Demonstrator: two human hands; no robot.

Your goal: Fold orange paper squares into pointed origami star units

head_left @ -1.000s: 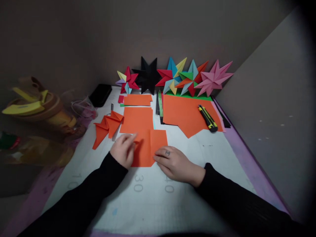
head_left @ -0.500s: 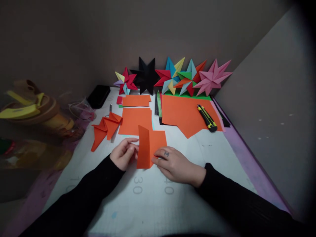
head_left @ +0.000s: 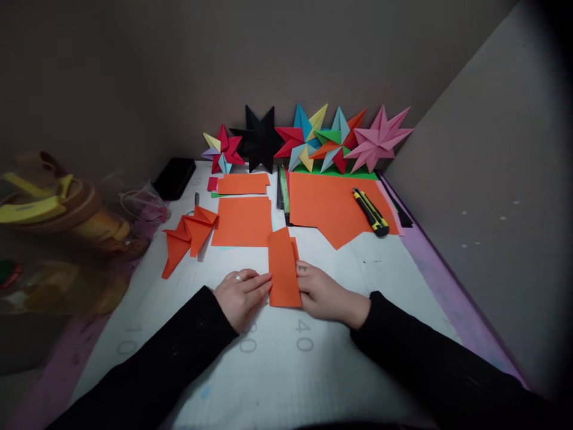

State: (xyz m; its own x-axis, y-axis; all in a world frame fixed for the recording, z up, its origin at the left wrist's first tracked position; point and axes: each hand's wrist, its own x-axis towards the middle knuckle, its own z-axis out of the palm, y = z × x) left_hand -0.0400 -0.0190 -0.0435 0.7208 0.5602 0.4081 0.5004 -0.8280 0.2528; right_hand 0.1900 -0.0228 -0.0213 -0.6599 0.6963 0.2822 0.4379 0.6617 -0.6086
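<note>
A sheet of orange paper (head_left: 283, 269) is folded over upright down its length, its front flap lying toward the right and a strip of the back layer showing at the right edge. My left hand (head_left: 242, 295), wearing a ring, has its fingers stretched out flat, with the tips touching the paper's left folded edge. On the other side, my right hand (head_left: 324, 292) grips the paper. Its fingertips go in behind the front flap and are hidden there.
Behind lie orange sheets (head_left: 244, 221), a larger orange piece (head_left: 322, 200) and a yellow-black utility knife (head_left: 370, 212) on it. Folded orange pieces (head_left: 190, 236) lie left. Several paper stars (head_left: 378, 140) lean on the wall. A dark phone (head_left: 174, 178) lies at the back left.
The raised left flap of the orange paper has been swung over to the right, covering the other half. My left hand has moved right to the fold; my right fingers are now behind the flap.
</note>
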